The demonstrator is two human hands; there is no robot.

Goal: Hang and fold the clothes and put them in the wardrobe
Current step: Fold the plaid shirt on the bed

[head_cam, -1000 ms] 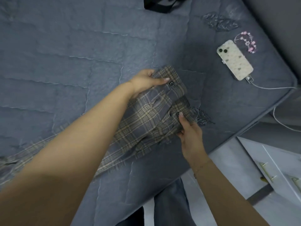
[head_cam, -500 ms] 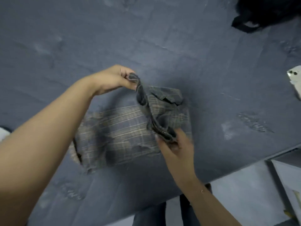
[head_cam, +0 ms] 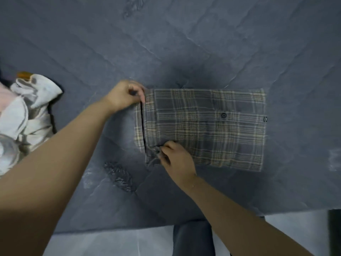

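From the head camera, a grey plaid garment [head_cam: 203,128] is lying folded into a flat rectangle on the dark blue-grey bed [head_cam: 184,43], with two dark buttons showing toward its right side. The left hand [head_cam: 124,96] is pinching the garment's upper left corner, its fingers curled round the edge of the top layer, which is lifting slightly off the layer beneath. The right hand [head_cam: 177,159] is gripping the lower left corner, where the cloth is bunching into a small crumple under the fingertips. Both grips are sitting on the garment's left edge, one above the other, so the rest of the fabric is stretching away to their right. A heap of pale clothes [head_cam: 24,111] is lying well apart at the bed's left edge.
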